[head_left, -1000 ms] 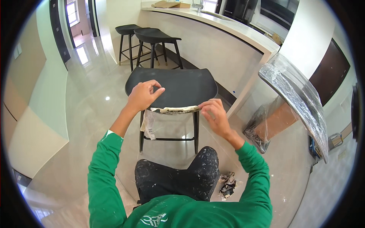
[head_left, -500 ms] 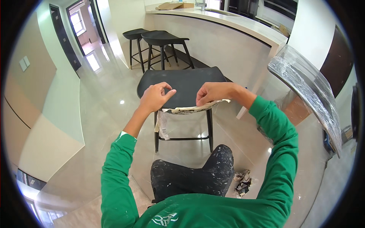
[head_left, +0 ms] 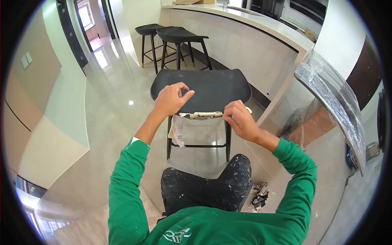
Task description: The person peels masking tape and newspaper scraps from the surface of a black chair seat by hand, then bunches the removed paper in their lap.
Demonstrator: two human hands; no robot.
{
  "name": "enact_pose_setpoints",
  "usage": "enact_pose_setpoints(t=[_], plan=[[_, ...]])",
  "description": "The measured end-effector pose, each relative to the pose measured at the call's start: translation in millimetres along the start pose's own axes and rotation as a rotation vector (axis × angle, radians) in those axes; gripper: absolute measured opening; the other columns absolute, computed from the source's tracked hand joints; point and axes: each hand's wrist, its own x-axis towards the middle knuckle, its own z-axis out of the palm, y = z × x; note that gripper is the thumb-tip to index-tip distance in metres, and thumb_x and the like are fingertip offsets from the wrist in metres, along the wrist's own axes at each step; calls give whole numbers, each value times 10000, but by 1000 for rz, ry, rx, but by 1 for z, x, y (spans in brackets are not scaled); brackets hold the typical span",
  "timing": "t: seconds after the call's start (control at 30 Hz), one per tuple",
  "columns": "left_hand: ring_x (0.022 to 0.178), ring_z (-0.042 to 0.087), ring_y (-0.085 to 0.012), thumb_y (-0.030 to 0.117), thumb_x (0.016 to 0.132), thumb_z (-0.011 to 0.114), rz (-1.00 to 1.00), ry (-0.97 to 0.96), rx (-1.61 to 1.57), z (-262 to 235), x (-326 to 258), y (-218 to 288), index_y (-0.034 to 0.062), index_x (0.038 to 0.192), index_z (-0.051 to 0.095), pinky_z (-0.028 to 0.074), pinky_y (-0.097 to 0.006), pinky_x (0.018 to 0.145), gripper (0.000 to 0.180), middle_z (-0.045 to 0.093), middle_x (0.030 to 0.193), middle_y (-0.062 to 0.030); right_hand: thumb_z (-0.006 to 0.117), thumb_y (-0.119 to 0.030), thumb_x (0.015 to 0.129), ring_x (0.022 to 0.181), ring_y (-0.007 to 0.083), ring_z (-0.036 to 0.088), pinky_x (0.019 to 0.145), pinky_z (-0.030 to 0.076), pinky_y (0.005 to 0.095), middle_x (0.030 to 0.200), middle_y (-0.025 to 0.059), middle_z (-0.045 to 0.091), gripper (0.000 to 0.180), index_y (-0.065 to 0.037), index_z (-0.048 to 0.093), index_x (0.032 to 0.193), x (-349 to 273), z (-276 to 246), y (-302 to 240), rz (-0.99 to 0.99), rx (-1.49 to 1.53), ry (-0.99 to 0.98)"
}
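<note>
Looks like mid-peel: left hand (head_left: 169,99) and right hand (head_left: 239,118) each pinch the crumpled clear plastic wrap (head_left: 202,115) along the matte black stool seat (head_left: 201,85)'s near edge. Probably needs steady pulling next.

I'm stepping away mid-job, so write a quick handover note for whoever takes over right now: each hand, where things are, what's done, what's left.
Left hand: grip pinched at the stool seat's front edge, on the pale wrapping strip.
Right hand: grip closed on the strip's other end.
Done: seat top is bare; scraps lie on the floor.
Left: the strip and the clear plastic hanging by the front left leg are still attached.
</note>
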Motion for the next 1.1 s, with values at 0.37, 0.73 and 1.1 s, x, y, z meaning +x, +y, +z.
enact_pose_setpoints(t=[0.37, 0.73, 1.1], plan=[[484, 434, -151, 389, 912, 733, -4, -54, 84, 0, 0, 3, 58, 989, 744, 345, -359, 521, 340, 466, 524, -31, 824, -357, 859, 820, 143, 641, 759, 519, 325, 886, 60, 714, 589, -10, 652, 1302, 53, -15, 11, 652, 359, -202], [505, 499, -174, 413, 903, 735, 13, -45, 47, 1, 2, 1, 54, 1000, 749, 385, -359, 536, 372, 516, 541, -39, 705, -264, 946, 928, 130, 612, 840, 476, 309, 933, 21, 701, 253, -47, 740, 1073, 76, -20, 24, 940, 471, -705], [516, 520, -174, 418, 898, 738, -5, -28, 25, -1, -1, 0, 53, 1001, 744, 399, -358, 545, 380, 537, 548, -45, 634, -261, 1015, 784, 120, 530, 698, 445, 290, 842, 13, 597, 225, -38, 605, 1012, 38, 5, 4, 624, 391, -324]])
